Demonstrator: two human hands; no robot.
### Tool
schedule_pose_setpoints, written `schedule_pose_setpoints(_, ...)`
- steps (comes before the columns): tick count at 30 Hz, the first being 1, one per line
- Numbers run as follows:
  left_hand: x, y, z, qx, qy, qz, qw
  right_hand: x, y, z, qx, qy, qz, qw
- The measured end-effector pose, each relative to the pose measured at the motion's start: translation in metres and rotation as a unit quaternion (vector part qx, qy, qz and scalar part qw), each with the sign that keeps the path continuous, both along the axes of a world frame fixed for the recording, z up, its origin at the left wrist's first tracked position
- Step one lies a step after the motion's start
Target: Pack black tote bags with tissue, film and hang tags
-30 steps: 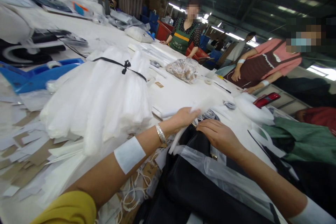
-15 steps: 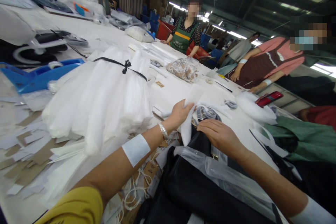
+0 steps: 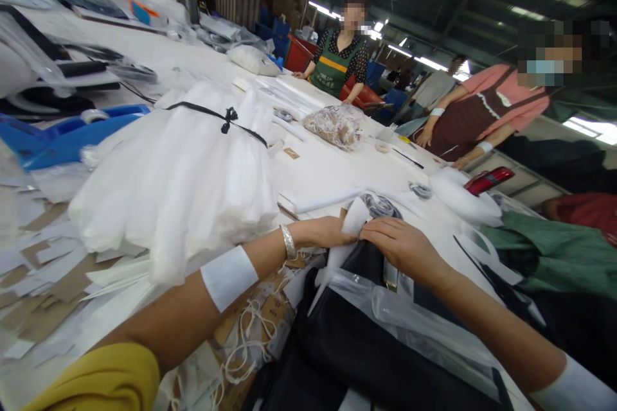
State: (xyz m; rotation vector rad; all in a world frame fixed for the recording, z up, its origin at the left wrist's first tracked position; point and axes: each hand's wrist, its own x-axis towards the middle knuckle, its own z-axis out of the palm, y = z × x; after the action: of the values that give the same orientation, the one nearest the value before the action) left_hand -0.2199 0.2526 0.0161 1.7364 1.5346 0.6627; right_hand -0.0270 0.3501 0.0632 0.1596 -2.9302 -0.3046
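My left hand [image 3: 324,232] pinches a white sheet of thin paper or foam [image 3: 344,239] and holds it against the top edge of a black bag [image 3: 357,334] lying in front of me. My right hand [image 3: 403,248] rests palm down on the same edge of the bag, fingers curled on it right beside the sheet. A clear plastic cover [image 3: 409,324] lies across the bag. A silver bracelet and a white band sit on my left forearm.
A big bundle of white sheets tied with a black string [image 3: 183,173] lies to the left. Paper tags with cords [image 3: 250,327] lie under my left arm. A blue tray [image 3: 62,138], a bag of brown bits [image 3: 335,127] and two people across the white table [image 3: 328,170].
My left hand has brought the white sheet down from above the table onto the bag's edge, next to my right hand, which has stayed in place.
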Motion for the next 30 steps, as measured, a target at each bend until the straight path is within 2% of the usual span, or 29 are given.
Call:
schedule_pose_setpoints(2, -0.01, -0.006, 0.005, -0.072, 0.044, -0.049, 0.995, -0.004, 0.0, 0.0, -0.003, -0.021, 0.003, 1.0)
schedule_pose_setpoints(4, -0.014, -0.008, 0.006, -0.109, 0.063, -0.065, 0.99, -0.007, 0.001, 0.0, -0.002, -0.029, 0.006, 1.0)
schedule_pose_setpoints(6, -0.013, -0.007, 0.004, -0.052, 0.048, -0.029, 0.997, -0.007, 0.002, -0.001, -0.002, -0.02, 0.005, 1.0)
schedule_pose_setpoints(9, -0.006, -0.005, -0.004, 0.098, -0.016, 0.072, 0.993, -0.002, 0.006, -0.002, 0.002, 0.001, -0.003, 1.0)
schedule_pose_setpoints(11, 0.001, -0.003, -0.009, 0.135, -0.046, 0.107, 0.984, 0.001, 0.008, -0.003, 0.009, 0.01, -0.008, 1.0)
schedule_pose_setpoints(13, 0.006, -0.002, -0.012, 0.141, -0.041, 0.123, 0.981, 0.004, 0.008, -0.003, 0.011, 0.014, -0.015, 1.0)
schedule_pose_setpoints(17, 0.006, -0.002, -0.011, 0.1, 0.031, 0.108, 0.989, 0.004, 0.003, -0.006, 0.008, 0.02, -0.021, 1.0)
schedule_pose_setpoints(20, -0.001, -0.004, -0.004, 0.017, 0.084, 0.043, 0.995, 0.002, -0.002, -0.009, 0.007, 0.03, -0.013, 0.999)
schedule_pose_setpoints(23, -0.007, -0.005, -0.001, -0.039, 0.086, -0.003, 0.995, 0.001, -0.004, -0.014, 0.002, 0.032, 0.001, 0.999)
schedule_pose_setpoints(24, -0.007, -0.003, -0.002, -0.025, 0.077, 0.014, 0.997, 0.001, -0.004, -0.015, 0.0, 0.035, 0.005, 0.999)
schedule_pose_setpoints(28, -0.002, 0.01, -0.015, 0.106, -0.006, 0.173, 0.979, 0.004, -0.005, -0.015, 0.004, 0.047, 0.014, 0.999)
schedule_pose_setpoints(30, 0.001, 0.016, -0.021, 0.138, -0.027, 0.179, 0.974, 0.006, -0.006, -0.013, 0.008, 0.047, 0.009, 0.999)
